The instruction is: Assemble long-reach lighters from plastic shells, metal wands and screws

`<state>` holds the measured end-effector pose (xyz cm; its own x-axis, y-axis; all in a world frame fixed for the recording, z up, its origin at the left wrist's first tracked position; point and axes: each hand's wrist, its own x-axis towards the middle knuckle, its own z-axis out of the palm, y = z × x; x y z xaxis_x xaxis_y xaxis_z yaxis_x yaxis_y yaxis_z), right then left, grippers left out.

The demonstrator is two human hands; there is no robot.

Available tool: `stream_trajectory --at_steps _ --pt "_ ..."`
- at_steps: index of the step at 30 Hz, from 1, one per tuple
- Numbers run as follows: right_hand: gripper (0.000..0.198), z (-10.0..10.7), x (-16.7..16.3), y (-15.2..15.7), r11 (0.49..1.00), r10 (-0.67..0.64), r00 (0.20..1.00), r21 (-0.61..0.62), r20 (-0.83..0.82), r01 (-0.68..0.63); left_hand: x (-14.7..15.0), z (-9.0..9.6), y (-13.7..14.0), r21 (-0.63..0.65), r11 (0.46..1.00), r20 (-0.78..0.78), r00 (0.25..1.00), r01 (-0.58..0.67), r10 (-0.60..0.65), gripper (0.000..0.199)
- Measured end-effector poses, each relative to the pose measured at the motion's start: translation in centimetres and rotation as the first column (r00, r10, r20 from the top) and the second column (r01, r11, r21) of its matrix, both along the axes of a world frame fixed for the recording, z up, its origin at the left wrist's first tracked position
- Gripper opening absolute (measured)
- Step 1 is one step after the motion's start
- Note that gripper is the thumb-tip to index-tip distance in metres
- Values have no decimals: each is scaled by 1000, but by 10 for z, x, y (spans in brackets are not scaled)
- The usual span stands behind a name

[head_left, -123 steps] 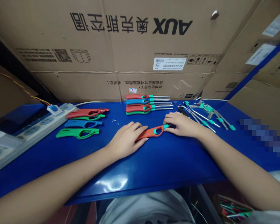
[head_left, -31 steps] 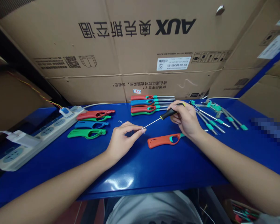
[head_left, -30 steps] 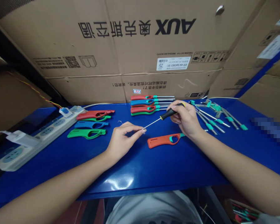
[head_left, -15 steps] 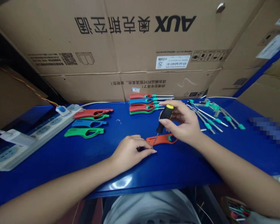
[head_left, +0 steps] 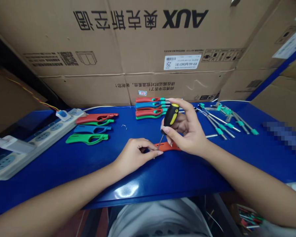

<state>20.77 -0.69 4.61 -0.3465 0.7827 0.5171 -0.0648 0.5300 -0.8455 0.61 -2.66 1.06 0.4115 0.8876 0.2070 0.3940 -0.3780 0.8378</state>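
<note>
My right hand (head_left: pixel 186 130) is closed round the black and yellow handle of a screwdriver (head_left: pixel 171 114). Its thin shaft slants down to the left end of an orange lighter handle (head_left: pixel 164 146) lying on the blue table. Thumb and forefinger of my left hand (head_left: pixel 135 151) pinch together round the screwdriver's tip, touching that end of the handle. Anything small between these fingertips is hidden. The lighter handle's right part is covered by my right hand. Several small screws (head_left: pixel 124 126) lie farther back, to the left.
Red, blue and green lighter shells (head_left: pixel 91 129) lie at left beside a white power strip (head_left: pixel 39 140). Assembled lighters (head_left: pixel 149 105) are lined up at the back. Metal tubes with teal parts (head_left: pixel 227 121) are spread at right. A large cardboard box (head_left: pixel 138 49) walls the rear.
The screwdriver's tip and my left fingertips have moved slightly up and left, from just below the orange handle onto its left end. My right hand has shifted left, covering more of it.
</note>
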Motion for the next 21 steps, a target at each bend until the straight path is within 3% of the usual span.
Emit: stream_trajectory --at_steps 2,7,13,21 --pt "62 -2 0 1 999 -40 999 25 8 40 -2 0 2 88 996 -18 1000 11 -10 13" --pt "62 -11 2 8 983 -117 990 148 79 104 -7 -6 7 259 965 -132 991 45 -10 43" --pt "61 -15 4 13 966 -143 978 237 153 104 -8 -11 10 277 947 -242 966 162 -95 46" --pt "62 -15 3 11 967 -141 977 232 162 101 -8 -13 12 300 935 -246 962 189 -116 40"
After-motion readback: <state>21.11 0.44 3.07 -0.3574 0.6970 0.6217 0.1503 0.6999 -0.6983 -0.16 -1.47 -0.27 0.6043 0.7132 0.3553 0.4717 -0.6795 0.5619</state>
